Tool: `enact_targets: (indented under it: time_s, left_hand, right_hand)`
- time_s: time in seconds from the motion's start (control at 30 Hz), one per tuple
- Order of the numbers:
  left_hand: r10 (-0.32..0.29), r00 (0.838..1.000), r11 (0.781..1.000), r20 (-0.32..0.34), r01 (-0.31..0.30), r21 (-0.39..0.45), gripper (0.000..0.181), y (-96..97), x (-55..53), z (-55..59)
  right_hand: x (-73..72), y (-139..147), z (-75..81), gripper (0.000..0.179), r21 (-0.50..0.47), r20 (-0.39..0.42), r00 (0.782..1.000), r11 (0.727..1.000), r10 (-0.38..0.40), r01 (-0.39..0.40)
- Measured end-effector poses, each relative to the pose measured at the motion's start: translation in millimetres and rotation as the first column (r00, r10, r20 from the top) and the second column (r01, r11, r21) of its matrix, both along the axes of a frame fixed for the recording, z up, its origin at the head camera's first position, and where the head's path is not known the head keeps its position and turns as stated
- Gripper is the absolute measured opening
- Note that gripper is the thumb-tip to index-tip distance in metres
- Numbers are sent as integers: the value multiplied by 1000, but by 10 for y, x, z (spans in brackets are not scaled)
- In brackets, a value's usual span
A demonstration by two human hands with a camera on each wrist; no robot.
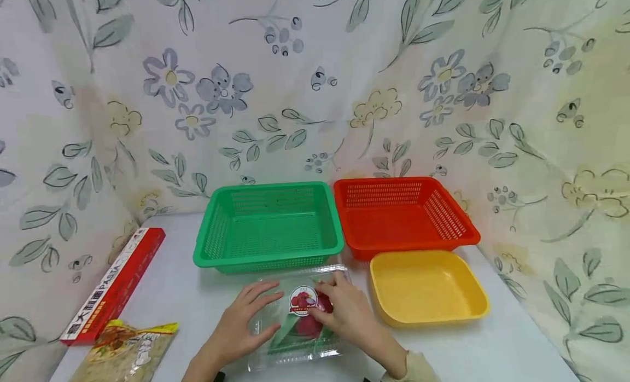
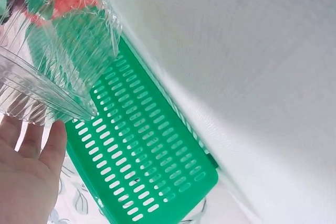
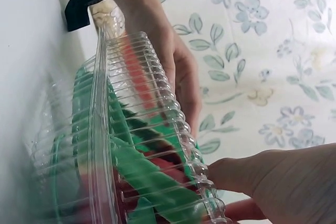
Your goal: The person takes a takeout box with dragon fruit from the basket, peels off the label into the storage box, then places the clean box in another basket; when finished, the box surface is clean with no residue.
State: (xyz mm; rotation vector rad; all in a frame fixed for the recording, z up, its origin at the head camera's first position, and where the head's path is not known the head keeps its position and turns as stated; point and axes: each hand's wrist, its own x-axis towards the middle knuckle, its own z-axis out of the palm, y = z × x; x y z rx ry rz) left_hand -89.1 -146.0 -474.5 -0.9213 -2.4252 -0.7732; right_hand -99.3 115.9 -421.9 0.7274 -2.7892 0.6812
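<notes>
A clear plastic clamshell box (image 1: 290, 357) lies on the table in front of the green basket. Inside it are dark red, fruit-like pieces (image 1: 308, 327) and green leaf-shaped sheets, under a round label (image 1: 303, 299) picturing red fruit. My left hand (image 1: 236, 322) is at the box's left side with fingers and thumb spread; in the left wrist view its fingertips meet the ridged plastic. Across the lid's right part rests my right hand (image 1: 350, 310), fingers spread and thumb beside the label. The right wrist view shows this hand (image 3: 278, 182) touching the ridged edge, some fingertips hidden.
Behind the box stand a green basket (image 1: 268, 261) and a red basket (image 1: 408, 244). A yellow tray (image 1: 428, 286) is at the right. A red pasta box (image 1: 115, 283) and a yellow-topped food packet (image 1: 130, 352) lie at the left. Floral cloth (image 1: 315, 97) hangs behind the table.
</notes>
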Motion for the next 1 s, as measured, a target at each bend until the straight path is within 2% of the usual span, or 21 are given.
enact_targets:
  time_s: [0.23, 0.6, 0.83, 1.0]
  left_hand:
    - [4, 1000, 1000, 11, -4, 3, 58, -11, 15, 17]
    - [8, 1000, 1000, -9, -8, 20, 59, -7, 31, 19]
    - [0, 1000, 1000, 16, -1, 25, 58, -8, 35, 4]
    - [3, 1000, 1000, 4, -3, 26, 59, 5, 23, 7]
  right_hand:
    - [-20, -7, 10, 32, -83, 26, 1000, 997, -3, 5]
    - [1, 18, -1, 34, -96, 23, 999, 995, 23, -21]
    - [-37, 35, -5, 35, -135, 65, 998, 991, -17, 26]
    - [-72, 51, 14, 35, -92, 67, 998, 995, -21, 27]
